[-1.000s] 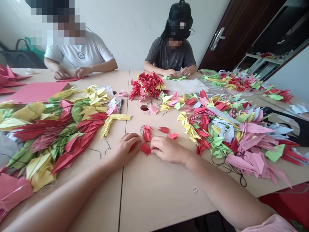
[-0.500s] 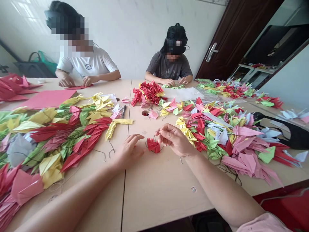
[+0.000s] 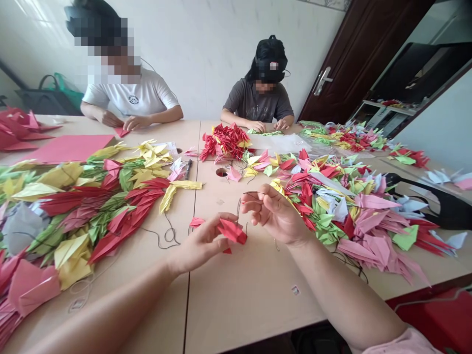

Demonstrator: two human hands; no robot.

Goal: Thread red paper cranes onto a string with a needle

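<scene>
My left hand (image 3: 201,242) is closed around red folded paper cranes (image 3: 232,231), their points sticking out past the fingers; another red tip (image 3: 197,222) shows behind the hand. Just to the right, my right hand (image 3: 280,216) is raised with its thumb and forefinger pinched on a dark string (image 3: 239,206). That string runs down from the right fingers to the red paper. How it passes through the cranes is hidden by the left fingers.
Strung paper cranes in many colours (image 3: 77,211) cover the table's left. A mixed heap (image 3: 332,196) lies right. Red cranes (image 3: 226,140) and a pen (image 3: 189,169) are beyond my hands. Two people (image 3: 132,98) sit opposite, one folding red paper (image 3: 121,132) beside a red stack (image 3: 73,147).
My left hand has gone from open fingers beside the red cranes to holding them, lifted toward me. My right hand has shifted slightly right, still pinching the string.
</scene>
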